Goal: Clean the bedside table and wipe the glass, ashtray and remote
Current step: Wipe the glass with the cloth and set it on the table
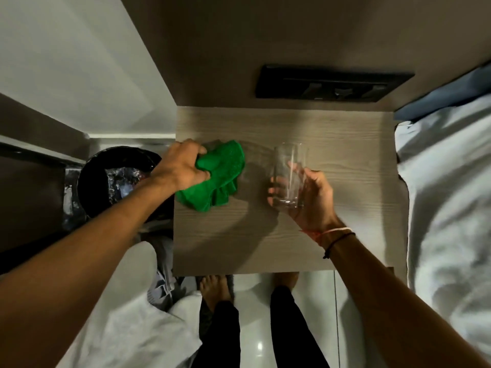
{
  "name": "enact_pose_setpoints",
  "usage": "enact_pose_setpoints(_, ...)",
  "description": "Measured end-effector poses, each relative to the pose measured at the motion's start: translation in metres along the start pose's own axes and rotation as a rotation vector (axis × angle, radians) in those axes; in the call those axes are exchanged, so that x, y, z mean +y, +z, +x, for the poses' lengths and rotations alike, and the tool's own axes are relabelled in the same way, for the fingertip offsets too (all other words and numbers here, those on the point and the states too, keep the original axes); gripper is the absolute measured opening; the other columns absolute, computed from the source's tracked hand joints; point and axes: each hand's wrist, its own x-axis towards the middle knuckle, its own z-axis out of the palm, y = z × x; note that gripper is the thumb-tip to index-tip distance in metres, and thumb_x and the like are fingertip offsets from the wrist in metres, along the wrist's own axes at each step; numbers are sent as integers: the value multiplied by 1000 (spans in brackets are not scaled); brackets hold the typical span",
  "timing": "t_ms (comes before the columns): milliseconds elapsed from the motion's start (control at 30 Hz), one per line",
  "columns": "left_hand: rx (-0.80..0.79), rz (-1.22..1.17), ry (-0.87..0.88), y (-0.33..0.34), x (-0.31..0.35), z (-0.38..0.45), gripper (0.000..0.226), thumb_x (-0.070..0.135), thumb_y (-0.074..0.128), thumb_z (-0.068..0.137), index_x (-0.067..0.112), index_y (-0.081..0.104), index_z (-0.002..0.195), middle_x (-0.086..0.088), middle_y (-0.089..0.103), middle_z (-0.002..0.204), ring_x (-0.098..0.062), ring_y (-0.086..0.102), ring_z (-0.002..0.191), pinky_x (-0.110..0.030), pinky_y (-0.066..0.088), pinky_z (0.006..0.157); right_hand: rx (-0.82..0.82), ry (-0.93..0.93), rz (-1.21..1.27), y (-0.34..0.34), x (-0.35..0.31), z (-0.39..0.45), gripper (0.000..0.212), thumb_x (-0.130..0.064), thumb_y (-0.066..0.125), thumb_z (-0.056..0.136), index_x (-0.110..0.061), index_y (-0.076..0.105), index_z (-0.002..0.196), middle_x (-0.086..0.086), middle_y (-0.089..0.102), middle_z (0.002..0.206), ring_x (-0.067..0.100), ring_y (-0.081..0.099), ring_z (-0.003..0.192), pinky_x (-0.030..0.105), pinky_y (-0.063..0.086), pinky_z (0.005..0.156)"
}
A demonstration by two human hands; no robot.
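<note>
A clear drinking glass (289, 173) is held upright in my right hand (310, 200), over the right middle of the pale wooden bedside table (345, 144). My left hand (183, 166) grips a bunched green cloth (223, 179) that lies on the left part of the tabletop, near its left edge. The two hands are about a hand's width apart. No ashtray or remote shows in this view.
A black bin (106, 179) lined with a shiny bag stands on the floor left of the table. A bed with white sheets (446, 197) borders the right side. A dark switch panel (332, 85) is on the wall behind. My bare feet (215, 288) stand at the table's front edge.
</note>
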Motion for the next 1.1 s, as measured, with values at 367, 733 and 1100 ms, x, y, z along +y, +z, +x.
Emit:
enact_pose_setpoints(367,380,-216,443,10,105,-72,63,-12,54,86,19,54,141,-10,36,156,-24,38,143,-31,31,121,-84,-90,148,46,13,-6,48,-48,47,91,-15,65,120,10,66,112,24,64,96,39,51,81)
enact_pose_setpoints(733,248,-201,611,-3,47,-98,71,-28,45,71,14,66,124,-5,53,146,-22,47,139,2,41,93,-199,-31,146,14,1,-9,51,-37,71,86,-16,58,131,13,64,126,26,64,108,46,54,91)
enact_pose_setpoints(1100,284,-205,612,11,82,-73,66,-24,48,76,7,60,133,-10,43,154,-24,31,149,-38,26,124,-189,-17,336,30,13,-9,60,-60,40,96,-17,65,128,10,67,119,26,65,102,38,51,83)
